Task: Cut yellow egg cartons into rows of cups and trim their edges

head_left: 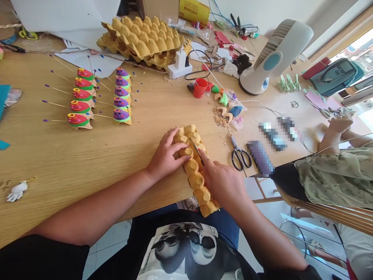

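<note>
A yellow egg carton strip (196,179) with two rows of cups lies bottom up at the table's front edge, its near end jutting past the edge. My left hand (166,156) grips its far left side, thumb and fingers bent around the cups. In my right hand (223,182) is a slim knife (197,150), its blade against the groove between the rows; the handle is mostly hidden by my fingers. Black-handled scissors (241,155) rest on the table to the right of the strip.
Stacked egg trays (142,39) stand at the back, beside a white power adapter (180,64). Painted carton figures with stick feelers, one row red (81,103) and one purple (122,97), stand left. A red cup (200,88) and white fan (274,58) are behind. Another person's hand (339,126) is at right.
</note>
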{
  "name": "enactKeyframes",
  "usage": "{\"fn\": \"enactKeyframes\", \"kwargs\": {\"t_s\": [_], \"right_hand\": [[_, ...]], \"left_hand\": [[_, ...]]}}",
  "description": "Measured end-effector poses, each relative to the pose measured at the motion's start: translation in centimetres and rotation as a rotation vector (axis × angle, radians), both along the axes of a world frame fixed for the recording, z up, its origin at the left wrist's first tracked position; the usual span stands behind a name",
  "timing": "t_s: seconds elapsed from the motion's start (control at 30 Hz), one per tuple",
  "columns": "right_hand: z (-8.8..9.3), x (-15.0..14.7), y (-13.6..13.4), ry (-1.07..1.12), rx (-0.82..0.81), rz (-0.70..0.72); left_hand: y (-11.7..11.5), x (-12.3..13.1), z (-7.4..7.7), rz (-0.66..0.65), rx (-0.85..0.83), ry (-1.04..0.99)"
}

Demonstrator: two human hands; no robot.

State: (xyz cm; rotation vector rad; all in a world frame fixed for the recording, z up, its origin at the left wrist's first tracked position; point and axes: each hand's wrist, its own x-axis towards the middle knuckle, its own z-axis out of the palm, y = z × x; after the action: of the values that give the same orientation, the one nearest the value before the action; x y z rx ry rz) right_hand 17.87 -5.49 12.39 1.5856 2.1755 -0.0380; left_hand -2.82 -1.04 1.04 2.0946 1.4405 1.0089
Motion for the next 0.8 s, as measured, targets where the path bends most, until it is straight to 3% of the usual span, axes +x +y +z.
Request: {"fn": "enactKeyframes", "kwargs": {"t_s": [0.43, 0.8], "right_hand": [[0.6, -1.9, 1.0, -0.012, -0.082, 0.053], [0.3, -1.9, -0.5, -0.059, -0.123, 0.025]], "left_hand": [[0.2, -0.1, -0.2, 0.028, 0.008, -0.008], [0.1, -0.1, -0.2, 0.018, 0.042, 0.005]]}}
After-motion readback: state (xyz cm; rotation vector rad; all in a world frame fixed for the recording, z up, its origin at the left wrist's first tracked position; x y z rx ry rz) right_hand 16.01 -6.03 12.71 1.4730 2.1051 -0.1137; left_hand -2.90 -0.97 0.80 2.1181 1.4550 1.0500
